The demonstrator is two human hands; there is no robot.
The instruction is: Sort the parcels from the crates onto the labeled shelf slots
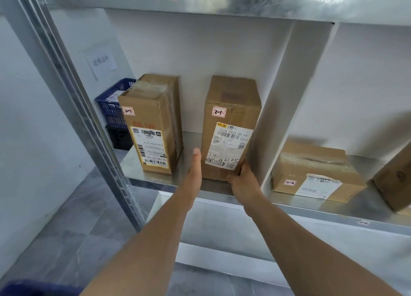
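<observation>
- Parcel (230, 126) with a red "2-1" sticker stands upright on the metal shelf (289, 208). It is in the left slot, its right side just beside the white divider (295, 95). We judge it is being seated in place and not yet let go.
- Our left hand (194, 169) lies flat against its left face, fingers straight and together. Our right hand (241, 180) grips its lower right corner, with the fingers curled round the side and the thumb at the bottom front edge.
- A second upright parcel (151, 124), also stickered "2-1", stands in the same slot to the left, apart from the first. This slot therefore holds two boxes with matching marks.
- Past the divider, a flat parcel (315, 171) marked "2-2" lies in the next slot. A further box (395, 180) shows at the right edge, and we cannot see its sticker.
- We count two parcels that look sorted to their marks, and the one in hand is nearly there.
- What is left we can judge only in part. Blue crates (113, 104) stand stacked on the floor beyond the shelf's left post, and the top one seems to hold something pale, perhaps more parcels.
- A blurred blue shape (33, 288) at the bottom left may be another crate, though we cannot tell what it holds.
- We would expect the next move to be letting go of this parcel and going back to the crates.
</observation>
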